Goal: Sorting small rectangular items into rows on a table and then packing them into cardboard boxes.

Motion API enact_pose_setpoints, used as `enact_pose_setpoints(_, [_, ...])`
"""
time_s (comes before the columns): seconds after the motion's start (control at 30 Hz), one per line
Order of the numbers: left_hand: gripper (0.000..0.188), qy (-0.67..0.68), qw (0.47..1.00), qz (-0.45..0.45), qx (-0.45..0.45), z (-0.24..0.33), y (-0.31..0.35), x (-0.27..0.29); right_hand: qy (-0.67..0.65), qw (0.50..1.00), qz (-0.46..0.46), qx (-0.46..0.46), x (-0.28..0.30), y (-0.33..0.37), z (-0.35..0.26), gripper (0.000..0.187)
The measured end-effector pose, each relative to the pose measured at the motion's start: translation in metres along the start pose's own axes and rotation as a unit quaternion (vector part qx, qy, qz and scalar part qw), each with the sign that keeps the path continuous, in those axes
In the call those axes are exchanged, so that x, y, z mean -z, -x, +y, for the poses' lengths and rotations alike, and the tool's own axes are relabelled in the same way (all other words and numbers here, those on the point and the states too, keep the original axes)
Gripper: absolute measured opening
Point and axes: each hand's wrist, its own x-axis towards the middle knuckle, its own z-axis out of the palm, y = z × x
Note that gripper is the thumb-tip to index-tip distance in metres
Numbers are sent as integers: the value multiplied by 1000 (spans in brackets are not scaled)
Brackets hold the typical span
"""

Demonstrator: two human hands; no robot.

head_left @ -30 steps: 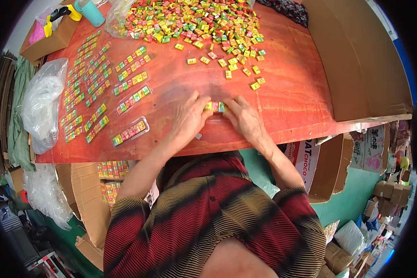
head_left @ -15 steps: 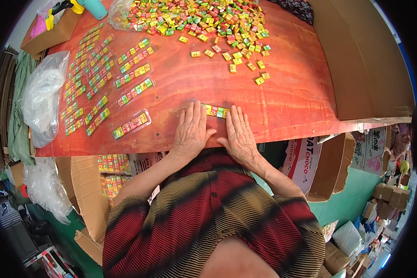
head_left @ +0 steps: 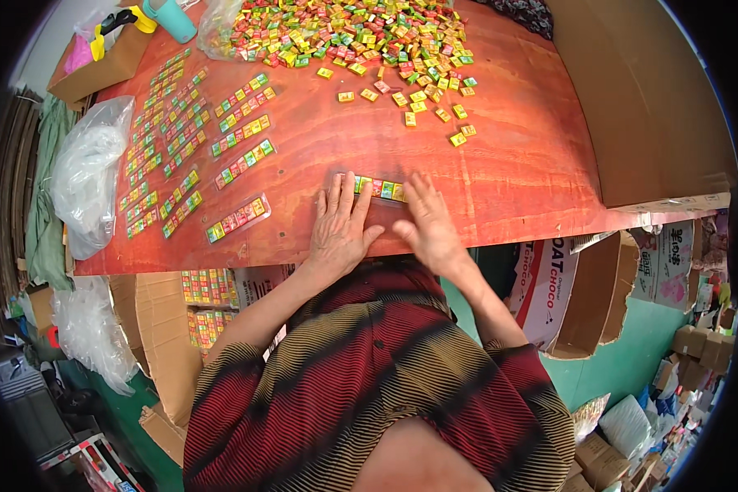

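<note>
A clear sleeve with a row of small coloured boxes (head_left: 380, 189), yellow, green and red, lies near the front edge of the red table. My left hand (head_left: 341, 230) rests flat over the row's left end, fingers stretched forward and thumb pointing inward. At the other end, my right hand (head_left: 428, 225) has its fingers extended and somewhat apart, slightly blurred; its fingertips reach the row's right end. Whether they touch it or hover just above, I cannot tell. Neither hand grasps anything. Both covered ends of the row are partly hidden.
Similar filled strips (head_left: 238, 218) lie in columns at the left. Loose little boxes (head_left: 353, 33) form a big heap at the back, some scattered toward me. A tall cardboard box (head_left: 648, 107) borders the right side. Clear plastic bags (head_left: 94, 180) hang at the left edge.
My right hand has shifted slightly rightward and its fingers have spread, showing more of the row. The left hand stays nearly in place. The view has shifted a little.
</note>
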Motion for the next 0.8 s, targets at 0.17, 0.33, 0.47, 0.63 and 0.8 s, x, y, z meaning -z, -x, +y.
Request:
enact_pose_setpoints(0.17, [65,19,997,73,-6,-4,6,-1,-11,997,68,-29,19,-21,13,34])
enact_pose_setpoints(0.33, [61,-62,984,117,116,-6,8,-9,54,993,103,4,2,-38,19,10])
enact_pose_setpoints(0.47, [55,-101,975,104,168,-4,6,-7,47,994,90,26,-12,-46,18,10])
enact_pose_setpoints(0.63, [53,-78,973,152,157,-2,7,-6,-42,998,32,-26,-8,-50,16,12])
enact_pose_setpoints(0.8, [53,42,956,245,155,5,16,-4,-173,983,-14,-52,9,-56,25,12])
